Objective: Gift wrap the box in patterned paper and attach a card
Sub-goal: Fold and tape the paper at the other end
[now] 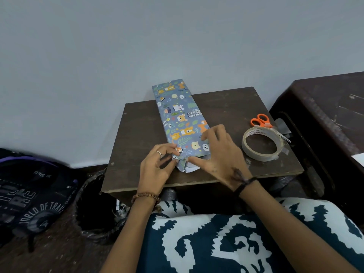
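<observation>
A long box wrapped in blue animal-patterned paper [180, 117] lies lengthwise on a small dark wooden table [226, 107], its far end past the table's back edge. At the near end the loose paper flap [183, 165] sticks out, with white underside showing. My left hand [157, 167] pinches the flap's left corner with thumb and fingertips. My right hand [220, 152] lies over the near right corner of the box, thumb pressing the flap and fingers resting on top. No card is in view.
A roll of clear tape [262, 143] and orange-handled scissors [261, 121] lie on the table's right side. A dark cabinet [325, 107] stands to the right. A lined bin [94, 205] and a dark backpack [33, 196] sit on the floor at left.
</observation>
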Tool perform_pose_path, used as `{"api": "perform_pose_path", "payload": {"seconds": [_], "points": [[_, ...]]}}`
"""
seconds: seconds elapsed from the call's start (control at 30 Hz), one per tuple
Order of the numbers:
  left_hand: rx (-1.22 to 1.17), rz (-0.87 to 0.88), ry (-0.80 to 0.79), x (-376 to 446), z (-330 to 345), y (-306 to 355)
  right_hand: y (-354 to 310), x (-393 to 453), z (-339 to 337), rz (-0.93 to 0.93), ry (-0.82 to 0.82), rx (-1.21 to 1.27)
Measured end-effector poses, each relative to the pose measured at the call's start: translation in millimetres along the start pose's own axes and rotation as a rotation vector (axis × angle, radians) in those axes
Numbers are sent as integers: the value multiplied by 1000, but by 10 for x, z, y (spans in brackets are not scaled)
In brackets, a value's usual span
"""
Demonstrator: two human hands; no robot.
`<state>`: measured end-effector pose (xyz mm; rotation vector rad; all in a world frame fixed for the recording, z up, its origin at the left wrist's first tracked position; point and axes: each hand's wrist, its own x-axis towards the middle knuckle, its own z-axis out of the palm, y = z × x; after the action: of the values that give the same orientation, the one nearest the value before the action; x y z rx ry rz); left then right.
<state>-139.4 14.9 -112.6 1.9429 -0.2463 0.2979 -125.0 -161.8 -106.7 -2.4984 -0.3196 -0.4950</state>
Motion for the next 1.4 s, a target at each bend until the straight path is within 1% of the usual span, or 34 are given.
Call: {"api": "perform_pose_path", "payload": {"seconds": [0.13,0.17,0.2,0.27,0.37,0.43,0.53,0.77,0.87,1.03,1.2,1.3,1.4], "points": [[74,51,30,-2,17,-23,328,54,-336,11,-382,392],[88,61,30,0,22,-30,392,53,-367,8,-425,484],[97,69,30,0,24,-33,436,48,-371,-1,-432,542],[97,79,35,-1,22,-34,474,45,-326,-48,-365,538],[52,63,39,-11,14,-9,532,70,-241,-155,-214,437],[20,44,37,-12,15,9,545,88,-210,-162,-159,389],[17,20,39,-12,13,4,521,91,-177,-143,-115,323],[41,44,60,-1,17,-26,526,106,-149,-121,-44,305],[49,59,58,4,11,-33,542,111,-123,-135,-23,276],[51,0,58,9,44,-33,538,104,-104,-134,3,263],[165,18,81,10,72,0,520,92,-82,-135,23,275],[110,-17,69,-1,61,37,549,89,-97,-131,-19,321],[2,-44,11,-22,7,54,563,55,-98,-145,-74,326]]}}
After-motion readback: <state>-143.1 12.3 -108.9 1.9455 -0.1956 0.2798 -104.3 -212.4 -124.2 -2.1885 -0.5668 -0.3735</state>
